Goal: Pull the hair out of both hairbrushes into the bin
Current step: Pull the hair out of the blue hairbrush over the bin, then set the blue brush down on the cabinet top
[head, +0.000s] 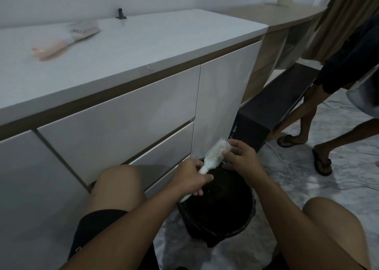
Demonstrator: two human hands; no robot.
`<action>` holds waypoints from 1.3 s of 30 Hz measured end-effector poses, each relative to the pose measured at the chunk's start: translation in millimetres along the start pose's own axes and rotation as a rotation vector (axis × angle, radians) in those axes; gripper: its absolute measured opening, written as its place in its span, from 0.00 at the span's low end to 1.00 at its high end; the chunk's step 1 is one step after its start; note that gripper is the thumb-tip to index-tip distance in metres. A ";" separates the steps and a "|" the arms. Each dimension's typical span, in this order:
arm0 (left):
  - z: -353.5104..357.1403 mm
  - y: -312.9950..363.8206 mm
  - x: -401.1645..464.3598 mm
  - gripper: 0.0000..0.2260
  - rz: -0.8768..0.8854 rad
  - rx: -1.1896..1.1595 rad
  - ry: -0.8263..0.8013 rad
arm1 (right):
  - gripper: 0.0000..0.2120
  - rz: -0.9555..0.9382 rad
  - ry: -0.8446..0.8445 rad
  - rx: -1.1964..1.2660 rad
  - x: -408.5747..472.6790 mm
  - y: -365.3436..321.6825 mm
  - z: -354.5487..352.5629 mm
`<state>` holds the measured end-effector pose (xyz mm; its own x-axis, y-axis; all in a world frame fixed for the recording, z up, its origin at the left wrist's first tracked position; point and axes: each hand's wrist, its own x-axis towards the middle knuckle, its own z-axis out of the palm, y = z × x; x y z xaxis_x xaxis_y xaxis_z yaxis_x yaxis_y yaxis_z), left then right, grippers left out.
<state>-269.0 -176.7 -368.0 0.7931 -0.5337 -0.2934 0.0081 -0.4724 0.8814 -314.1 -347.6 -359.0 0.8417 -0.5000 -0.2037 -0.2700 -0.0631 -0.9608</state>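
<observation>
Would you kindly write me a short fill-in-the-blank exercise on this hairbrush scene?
1. The left hand holds the white hairbrush by its ____.
2. The right hand picks at the brush's ____.
3. The brush is held over the black ____.
4. The pink hairbrush lies on the ____.

Missing: handle; bristles; bin; countertop

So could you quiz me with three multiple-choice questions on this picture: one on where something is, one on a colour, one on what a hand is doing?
1. Where is the pink hairbrush?
A. on the white countertop
B. in the bin
C. on the floor

2. What colour is the bin?
A. white
B. black
C. red

3. What is the left hand doing?
A. resting flat on a knee
B. gripping the white hairbrush by its handle
C. opening a drawer

Answers: 1 A, it lies on the counter, far from both hands. 2 B, its wall is dark. 3 B, while the right hand picks at the bristles above the bin.
</observation>
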 end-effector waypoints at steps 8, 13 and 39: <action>-30.3 36.0 -4.1 0.11 0.221 0.367 0.242 | 0.17 -0.044 0.066 0.171 7.7 -39.6 -3.4; -69.8 81.8 -6.8 0.09 0.369 0.459 0.395 | 0.24 -0.158 0.104 0.200 10.3 -103.9 7.5; -325.8 158.6 -70.2 0.08 0.308 0.544 0.948 | 0.16 -0.826 -0.020 -0.430 14.1 -336.8 202.5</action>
<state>-125.0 14.4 -86.9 0.8586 -0.0426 0.5108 -0.3492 -0.7782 0.5220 -116.6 -158.6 -76.3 0.8511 -0.1393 0.5062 0.2713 -0.7087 -0.6513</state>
